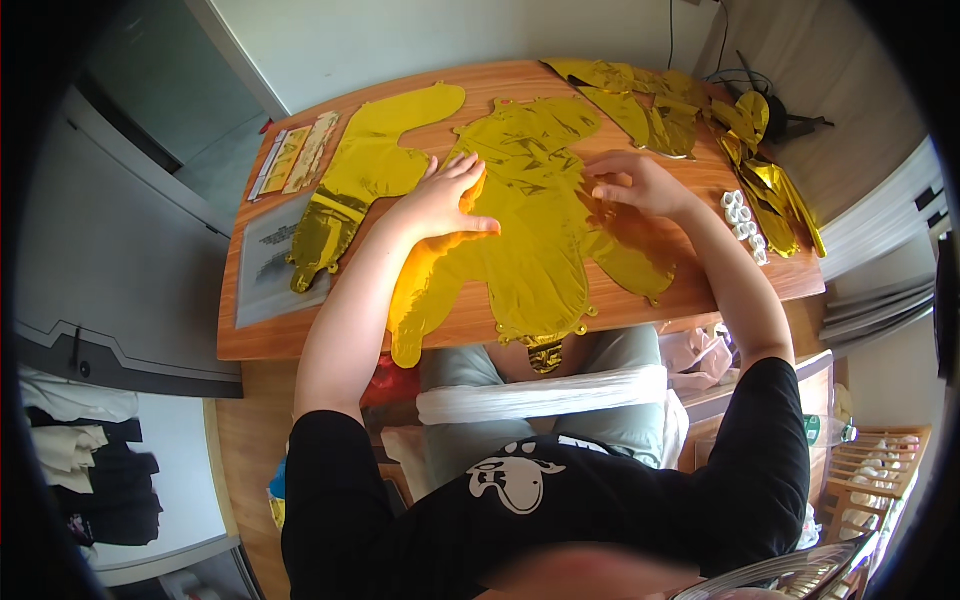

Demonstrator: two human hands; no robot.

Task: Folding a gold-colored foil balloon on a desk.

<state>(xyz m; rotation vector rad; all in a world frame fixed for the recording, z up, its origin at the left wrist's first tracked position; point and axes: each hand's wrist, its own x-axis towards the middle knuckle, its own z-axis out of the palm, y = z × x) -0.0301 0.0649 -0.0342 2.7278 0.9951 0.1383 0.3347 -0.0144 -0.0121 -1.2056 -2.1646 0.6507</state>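
A large flat gold foil balloon (530, 220), wrinkled near its top, lies across the middle of the wooden table, its lowest tab hanging over the near edge. My left hand (445, 200) rests on its left part with the fingers spread and the thumb stretched to the right. Beside its right edge is my right hand (638, 185), fingers loosely bent, thumb apart from them, and no held thing showing. To the left lies a second flat gold foil balloon (375, 145), curved at the far end.
More crumpled gold foil (650, 105) covers the far right of the table (300, 340). Several small white rolls (745, 228) sit at the right edge. A clear plastic bag (265, 260) and printed cards (293, 158) lie on the left. Black cables (775, 110) stand behind the foil.
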